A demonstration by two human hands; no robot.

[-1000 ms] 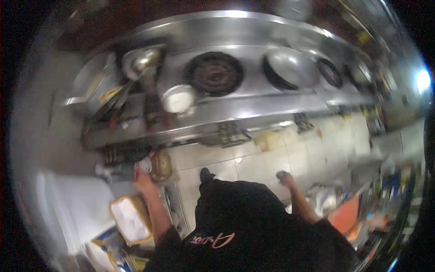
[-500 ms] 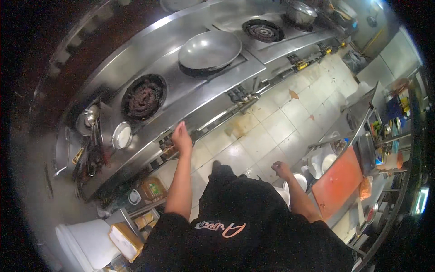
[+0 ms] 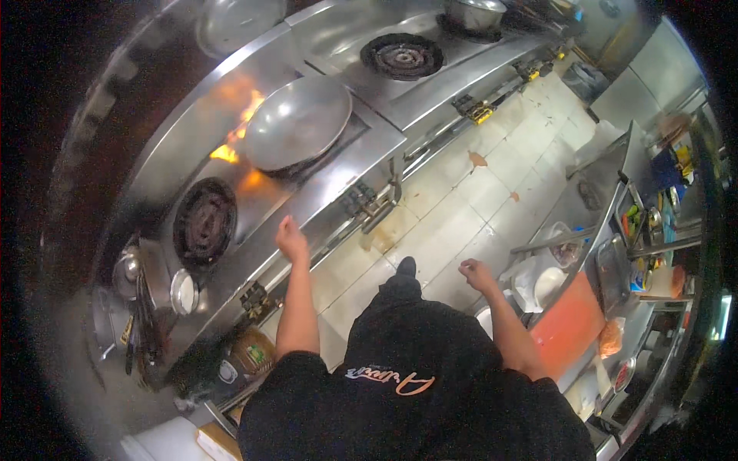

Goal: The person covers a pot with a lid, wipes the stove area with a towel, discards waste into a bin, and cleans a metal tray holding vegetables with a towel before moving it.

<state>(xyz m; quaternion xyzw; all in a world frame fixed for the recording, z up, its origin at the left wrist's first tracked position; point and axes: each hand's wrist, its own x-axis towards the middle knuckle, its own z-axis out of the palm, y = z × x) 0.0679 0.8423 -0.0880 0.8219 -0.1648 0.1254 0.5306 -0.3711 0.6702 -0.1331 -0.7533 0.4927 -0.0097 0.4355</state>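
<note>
My left hand (image 3: 292, 242) is loosely curled into a fist beside the front edge of the steel stove (image 3: 315, 200), with nothing seen in it. A large metal wok (image 3: 300, 127) sits tilted on a burner beyond that hand. Orange flames (image 3: 224, 154) flare along the wok's left side. My right hand (image 3: 478, 274) hangs over the floor, fingers curled, and no object shows in it. It is nearest to the counter with an orange cutting board (image 3: 570, 323).
A bare black burner (image 3: 205, 221) lies left of the wok, another burner (image 3: 403, 56) beyond it, with a metal pot (image 3: 477, 17) farther along. Ladles (image 3: 138, 307) and a white-filled bowl (image 3: 184, 292) stand at the left. Tiled floor (image 3: 453, 223) runs between stove and counter.
Flames have appeared beside the wok. My view and body have shifted forward along the aisle, so the stove sits lower and farther left. Both hands remain curled.
</note>
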